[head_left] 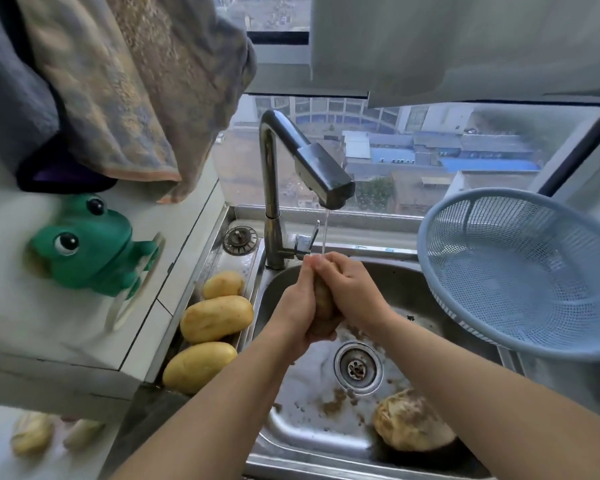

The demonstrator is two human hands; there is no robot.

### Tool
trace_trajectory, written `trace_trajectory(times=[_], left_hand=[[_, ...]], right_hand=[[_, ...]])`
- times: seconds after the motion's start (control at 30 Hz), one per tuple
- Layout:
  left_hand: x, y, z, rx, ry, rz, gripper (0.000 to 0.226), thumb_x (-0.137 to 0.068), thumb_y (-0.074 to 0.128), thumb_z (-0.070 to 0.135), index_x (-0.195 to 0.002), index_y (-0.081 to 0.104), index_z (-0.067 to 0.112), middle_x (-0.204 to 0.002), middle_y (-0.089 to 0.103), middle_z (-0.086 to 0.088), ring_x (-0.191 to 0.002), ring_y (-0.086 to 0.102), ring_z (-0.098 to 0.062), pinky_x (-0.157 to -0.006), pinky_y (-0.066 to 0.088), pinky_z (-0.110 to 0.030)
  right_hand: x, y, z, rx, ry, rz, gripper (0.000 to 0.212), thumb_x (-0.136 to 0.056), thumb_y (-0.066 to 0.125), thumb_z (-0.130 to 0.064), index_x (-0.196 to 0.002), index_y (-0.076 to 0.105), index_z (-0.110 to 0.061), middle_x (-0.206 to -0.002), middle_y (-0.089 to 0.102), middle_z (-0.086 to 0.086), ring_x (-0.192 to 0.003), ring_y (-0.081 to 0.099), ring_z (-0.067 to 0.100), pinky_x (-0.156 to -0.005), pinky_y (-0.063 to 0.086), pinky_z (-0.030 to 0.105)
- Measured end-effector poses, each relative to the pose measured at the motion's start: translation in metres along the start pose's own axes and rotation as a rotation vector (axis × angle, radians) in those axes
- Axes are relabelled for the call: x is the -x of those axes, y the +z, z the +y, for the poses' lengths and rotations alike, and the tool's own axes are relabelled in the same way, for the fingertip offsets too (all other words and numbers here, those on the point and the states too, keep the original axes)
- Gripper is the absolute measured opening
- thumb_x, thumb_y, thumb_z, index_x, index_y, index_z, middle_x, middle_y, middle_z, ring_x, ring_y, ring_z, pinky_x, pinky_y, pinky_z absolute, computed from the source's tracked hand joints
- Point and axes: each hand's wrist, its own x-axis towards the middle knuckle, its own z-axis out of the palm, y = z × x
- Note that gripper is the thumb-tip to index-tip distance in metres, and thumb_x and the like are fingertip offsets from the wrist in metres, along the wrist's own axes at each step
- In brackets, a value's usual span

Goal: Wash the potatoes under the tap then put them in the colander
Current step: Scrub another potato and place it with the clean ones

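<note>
One oblong potato (pixel 323 302), steel sink (pixel 407 289)

A home kitchen high in a building: steel sink (pixel 406 299) and tap (pixel 291 168) at centre, towels (pixel 125 91) upper left, rooftops through the window (pixel 430 150) behind.

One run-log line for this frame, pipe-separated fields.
stage: washing | left hand, right hand grip potato under running tap | ledge: three potatoes | sink: dirty potato | colander: empty
</note>
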Motion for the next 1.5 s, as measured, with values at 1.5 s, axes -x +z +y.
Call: trace_trajectory(times=[1.5], left_hand=[[0.009, -0.015, 0.012, 0.141, -0.18, -0.004, 0.041, -0.099, 0.04, 0.048, -0.107, 0.061, 0.013, -0.066, 0.068, -0.013, -0.051, 0.065, -0.022, -0.041, 0.05, -0.022]], right_hand=[[0.012, -0.006, -0.002, -0.259, 0.176, -0.225, 0.023, -0.095, 0.057, -0.02, -0.118, 0.056, -0.023, -0.113, 0.06, 0.01, -0.106, 0.062, 0.03, -0.09, 0.055, 0.047]])
